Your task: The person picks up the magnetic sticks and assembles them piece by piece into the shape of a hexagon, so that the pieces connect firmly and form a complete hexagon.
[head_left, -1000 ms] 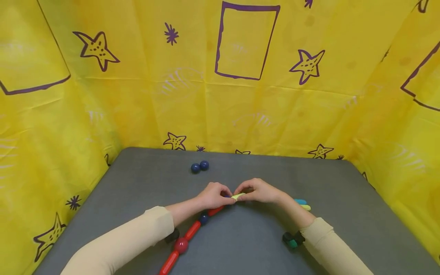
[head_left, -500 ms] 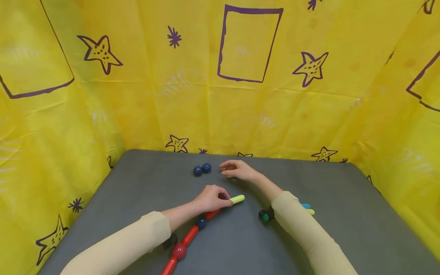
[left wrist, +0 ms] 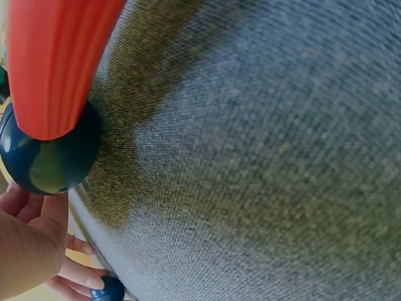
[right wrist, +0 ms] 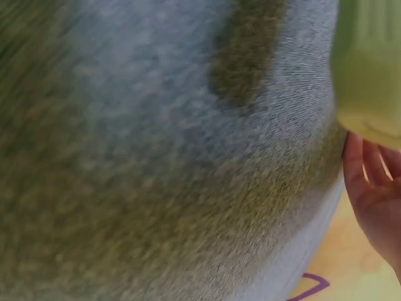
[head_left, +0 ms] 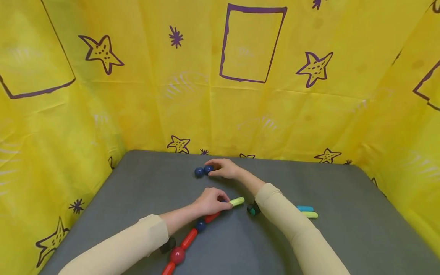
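A chain of red sticks (head_left: pixel 188 239) and balls runs along the table, with a large red ball (head_left: pixel 177 255) and a blue ball (head_left: pixel 201 225) as joints. At its far end, my left hand (head_left: pixel 211 201) grips a partly hidden blue ball (head_left: pixel 223 199), from which a yellow-green stick (head_left: pixel 237 201) points right. Farther back, my right hand (head_left: pixel 223 168) has thumb and fingers around the right one of two loose blue balls (head_left: pixel 208 169). The other loose ball (head_left: pixel 199 172) sits beside it. In the left wrist view, right fingertips meet a blue ball (left wrist: pixel 108 290).
A blue stick (head_left: pixel 305 208) and another yellow-green stick (head_left: pixel 310 215) lie to the right, behind the right forearm. Dark wrist-worn devices (head_left: pixel 253 208) show at both wrists. Yellow patterned cloth (head_left: pixel 192 107) walls in the grey table (head_left: pixel 151 183) at the back and sides.
My right hand has left the yellow-green stick, moved back and left, and closed its fingers around a loose blue ball. My left hand has stayed at the chain's end.
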Motion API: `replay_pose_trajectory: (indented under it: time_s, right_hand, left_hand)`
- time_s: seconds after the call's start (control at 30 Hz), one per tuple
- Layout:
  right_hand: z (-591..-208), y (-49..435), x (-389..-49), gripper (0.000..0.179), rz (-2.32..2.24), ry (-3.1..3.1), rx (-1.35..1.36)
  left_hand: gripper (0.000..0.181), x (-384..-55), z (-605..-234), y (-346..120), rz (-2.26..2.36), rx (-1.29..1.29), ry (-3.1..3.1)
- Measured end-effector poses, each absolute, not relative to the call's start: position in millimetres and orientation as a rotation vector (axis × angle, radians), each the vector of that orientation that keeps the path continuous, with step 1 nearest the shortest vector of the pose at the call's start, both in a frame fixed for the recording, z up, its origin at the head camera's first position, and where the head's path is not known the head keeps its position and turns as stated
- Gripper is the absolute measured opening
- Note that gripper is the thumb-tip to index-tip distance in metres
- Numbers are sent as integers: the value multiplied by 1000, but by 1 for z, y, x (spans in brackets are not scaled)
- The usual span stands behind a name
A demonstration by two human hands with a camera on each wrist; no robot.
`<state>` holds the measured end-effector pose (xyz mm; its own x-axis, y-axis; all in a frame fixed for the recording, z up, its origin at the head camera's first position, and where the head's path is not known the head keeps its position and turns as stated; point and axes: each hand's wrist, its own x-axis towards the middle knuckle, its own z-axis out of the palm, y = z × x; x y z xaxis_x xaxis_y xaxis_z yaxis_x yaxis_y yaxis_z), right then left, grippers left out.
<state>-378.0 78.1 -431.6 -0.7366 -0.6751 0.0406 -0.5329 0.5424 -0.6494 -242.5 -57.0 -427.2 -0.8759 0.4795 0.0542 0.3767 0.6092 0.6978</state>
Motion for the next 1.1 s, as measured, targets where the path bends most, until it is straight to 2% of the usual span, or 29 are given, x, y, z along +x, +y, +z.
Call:
replay_pose_trajectory:
  time_s: [0.23,0.47,0.6,0.97,1.1]
  right_hand:
    - [-431,115,-363,34,-945,2566,-917]
    - [-431,186,-322,34,-1010,2501,-835]
    - [-432,211,-301,34,-1049,2479,-824]
    - [-438,214,-288,33,-1102,2481,-816]
    - [-437,217,-287,32,-1114,2503,-784]
  left_hand:
    - [14,-242,-428,-55,1126,667,2699]
    - [14,-243,-426,-52,1094,654,2721]
    - [15,-246,-427,-50,1073,656,2741]
    - [13,-257,-428,-46,1048,656,2736]
    - [19,-259,-425,-45,1045,662,2741]
